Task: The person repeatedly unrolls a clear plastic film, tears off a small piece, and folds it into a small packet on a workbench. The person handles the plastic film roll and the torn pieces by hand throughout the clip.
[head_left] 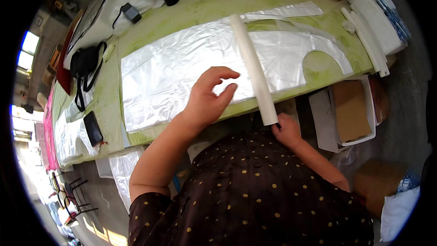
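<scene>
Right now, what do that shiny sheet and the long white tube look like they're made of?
Sheet: probably thin plastic film, silvery, wrinkled and glossy, glare on its creases. Tube: likely cardboard or plastic, matte white, stiff and straight; the right hand holds its near end.

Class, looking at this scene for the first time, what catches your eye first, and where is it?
A large silvery plastic sheet spreads across the green table. A long white rod lies across it, its near end held by the right hand, while the left hand presses the sheet.
</scene>
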`<action>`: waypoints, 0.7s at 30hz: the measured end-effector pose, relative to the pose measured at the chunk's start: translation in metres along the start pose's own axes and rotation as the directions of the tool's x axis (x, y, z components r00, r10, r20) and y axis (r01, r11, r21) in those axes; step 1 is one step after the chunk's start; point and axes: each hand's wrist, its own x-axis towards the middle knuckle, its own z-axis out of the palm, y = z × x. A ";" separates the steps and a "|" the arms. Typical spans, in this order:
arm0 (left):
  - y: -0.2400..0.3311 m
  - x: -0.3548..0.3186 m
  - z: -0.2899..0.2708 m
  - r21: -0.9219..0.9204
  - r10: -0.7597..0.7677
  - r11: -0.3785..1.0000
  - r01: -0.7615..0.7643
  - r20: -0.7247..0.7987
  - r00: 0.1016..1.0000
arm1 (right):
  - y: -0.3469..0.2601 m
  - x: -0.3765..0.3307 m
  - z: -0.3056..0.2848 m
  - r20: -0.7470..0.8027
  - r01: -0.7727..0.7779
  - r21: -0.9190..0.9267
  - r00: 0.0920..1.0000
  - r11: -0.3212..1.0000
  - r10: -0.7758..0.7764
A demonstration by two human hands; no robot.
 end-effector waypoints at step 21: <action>0.009 0.128 0.142 0.541 -0.349 0.841 -0.020 0.569 0.745 | 0.023 -0.010 -0.004 -0.175 0.046 0.294 0.985 0.955 0.007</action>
